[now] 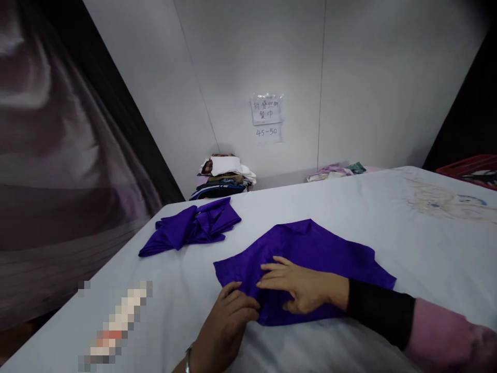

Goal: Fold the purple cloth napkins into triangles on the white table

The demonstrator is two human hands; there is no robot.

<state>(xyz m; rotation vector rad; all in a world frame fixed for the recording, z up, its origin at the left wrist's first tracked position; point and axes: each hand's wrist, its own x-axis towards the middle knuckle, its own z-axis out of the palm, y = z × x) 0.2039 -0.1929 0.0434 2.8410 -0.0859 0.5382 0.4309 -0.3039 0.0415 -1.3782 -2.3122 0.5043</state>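
A purple satin cloth [310, 254] lies spread on the white sheet-covered table [388, 228] in front of me. My right hand [303, 287] rests flat on its near part, fingers stretched out to the left. My left hand [229, 316] is at the cloth's near left edge with its fingers curled and pinched on the fabric. A second purple cloth [190, 225] lies crumpled further back on the left, away from both hands.
A stack of folded clothes [223, 176] stands at the back against the white wall, below a paper note [267, 111]. More fabric [336, 170] lies at the back right. A red crate [471, 168] is at the far right. A grey curtain [58, 171] hangs at left.
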